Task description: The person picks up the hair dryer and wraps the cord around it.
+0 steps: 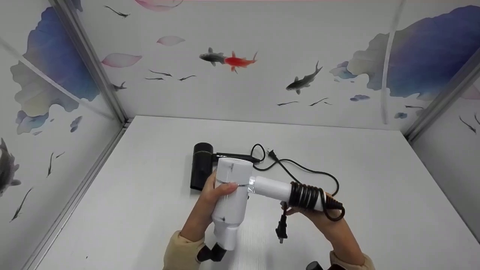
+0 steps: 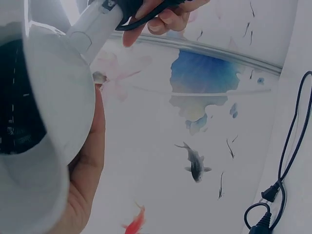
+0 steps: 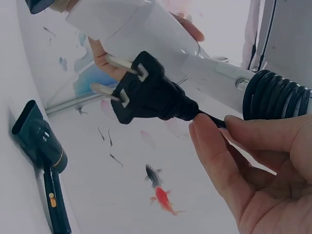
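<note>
A white hair dryer (image 1: 231, 204) is held up over the table, its barrel gripped by my left hand (image 1: 206, 204) with the thumb across the front. Its handle (image 1: 272, 188) points right, and a black power cord (image 1: 304, 195) is wound in several tight turns round the handle's end. Beneath that end is my right hand (image 1: 318, 219). In the right wrist view, its thumb and fingers (image 3: 214, 161) pinch the loose end of the cord just behind the two-pin plug (image 3: 146, 92). The dryer's open round end (image 2: 58, 92) shows in the left wrist view.
Behind the white dryer, a black hair dryer (image 1: 202, 163) lies on the white table (image 1: 150, 150). Its loose cord (image 1: 311, 171) curls off to the right with its own plug (image 1: 272, 153). Panels printed with fish and lotus leaves (image 1: 431, 56) enclose the table.
</note>
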{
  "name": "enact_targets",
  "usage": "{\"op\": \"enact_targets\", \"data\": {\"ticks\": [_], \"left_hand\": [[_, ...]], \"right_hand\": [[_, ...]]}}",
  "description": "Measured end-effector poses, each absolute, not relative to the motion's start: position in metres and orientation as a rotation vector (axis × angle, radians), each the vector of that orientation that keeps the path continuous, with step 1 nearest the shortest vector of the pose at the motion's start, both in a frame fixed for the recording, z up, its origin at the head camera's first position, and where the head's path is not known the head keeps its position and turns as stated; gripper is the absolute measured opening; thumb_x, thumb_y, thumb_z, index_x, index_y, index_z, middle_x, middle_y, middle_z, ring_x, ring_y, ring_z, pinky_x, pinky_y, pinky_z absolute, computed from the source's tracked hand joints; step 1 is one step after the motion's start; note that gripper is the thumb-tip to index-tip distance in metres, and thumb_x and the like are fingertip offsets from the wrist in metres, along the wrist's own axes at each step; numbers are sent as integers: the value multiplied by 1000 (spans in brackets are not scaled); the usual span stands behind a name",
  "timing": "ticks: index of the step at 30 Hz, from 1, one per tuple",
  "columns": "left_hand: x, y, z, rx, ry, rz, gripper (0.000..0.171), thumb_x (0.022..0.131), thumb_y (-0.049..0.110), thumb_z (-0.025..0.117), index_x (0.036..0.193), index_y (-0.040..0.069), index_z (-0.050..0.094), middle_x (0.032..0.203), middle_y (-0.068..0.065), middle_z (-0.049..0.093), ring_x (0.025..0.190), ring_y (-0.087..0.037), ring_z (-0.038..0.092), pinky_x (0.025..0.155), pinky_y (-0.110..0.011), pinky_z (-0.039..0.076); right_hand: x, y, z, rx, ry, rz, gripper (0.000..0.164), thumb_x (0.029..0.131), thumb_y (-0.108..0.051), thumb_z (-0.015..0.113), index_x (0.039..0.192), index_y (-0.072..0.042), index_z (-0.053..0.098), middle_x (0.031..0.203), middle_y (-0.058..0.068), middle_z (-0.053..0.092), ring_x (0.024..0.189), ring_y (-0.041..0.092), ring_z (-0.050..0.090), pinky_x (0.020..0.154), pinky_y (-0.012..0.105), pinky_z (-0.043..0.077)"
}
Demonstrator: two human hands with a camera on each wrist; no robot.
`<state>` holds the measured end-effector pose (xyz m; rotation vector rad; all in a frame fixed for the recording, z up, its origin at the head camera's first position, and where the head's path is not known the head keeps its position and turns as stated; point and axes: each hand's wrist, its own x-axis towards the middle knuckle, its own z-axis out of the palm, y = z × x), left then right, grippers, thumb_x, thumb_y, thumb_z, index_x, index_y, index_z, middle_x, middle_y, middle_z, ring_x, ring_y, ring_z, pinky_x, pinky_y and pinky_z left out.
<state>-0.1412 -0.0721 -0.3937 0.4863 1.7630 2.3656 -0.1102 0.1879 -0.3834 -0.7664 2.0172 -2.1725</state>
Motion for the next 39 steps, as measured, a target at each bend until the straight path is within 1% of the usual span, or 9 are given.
{"op": "enact_targets", "data": {"ticks": [2,5,9,16,21,26,29,33,39], "left_hand": [[-142,-71,-394,469,1760,2397,57,77,28,59,124,1,38,96,-7,58,80,-18,60,69,-33,49],[-143,-70,-395,420,1785,2454,58,79,27,57,127,3,36,98,-7,56,82,-18,58,70,-32,49],[-144,-68,-394,375,1899,2482,65,79,27,59,134,6,31,105,-10,53,85,-19,56,71,-34,49],[-146,-64,-393,349,2074,2434,63,78,23,64,132,8,34,110,-11,53,87,-21,56,74,-37,49],[-146,-63,-393,356,2115,2419,61,78,22,66,129,7,36,108,-11,54,86,-20,56,74,-37,49],[-147,-62,-393,370,2155,2357,60,78,24,68,126,7,37,109,-12,54,87,-20,56,74,-36,50],[-147,-63,-393,352,2142,2349,60,78,24,68,127,7,37,110,-12,54,88,-20,56,75,-36,50],[-146,-64,-392,336,2109,2358,61,78,24,67,128,7,36,111,-12,53,88,-20,55,75,-36,49],[-145,-64,-392,365,2136,2286,57,79,24,68,123,6,38,106,-13,54,85,-19,56,73,-35,49]], "right_hand": [[-109,186,-383,-708,2121,-2074,20,86,5,58,103,-2,64,87,-4,71,83,9,67,76,26,53],[-109,183,-383,-654,2149,-2000,31,89,-5,59,115,12,54,94,10,69,85,16,67,79,29,54],[-108,176,-385,-623,2243,-1898,53,89,-9,60,134,8,40,103,23,63,87,14,66,79,28,54],[-105,170,-385,-631,2399,-1737,63,87,-16,64,140,-2,34,113,16,61,82,10,62,73,26,52],[-103,171,-384,-644,2387,-1756,54,86,-15,65,133,-3,39,114,18,59,81,11,60,67,27,53],[-105,173,-387,-818,2384,-1757,26,95,-10,51,120,-3,53,114,11,61,94,9,60,79,25,51],[-105,173,-388,-934,2352,-1789,25,96,-3,45,118,-1,57,113,7,62,99,10,59,84,24,50],[-105,169,-390,-994,2471,-1823,28,86,9,55,112,-1,60,104,6,63,91,9,62,81,22,51],[-103,164,-392,-1122,3077,-1549,43,66,18,70,96,-13,68,83,-4,64,73,5,55,62,13,46]]}}
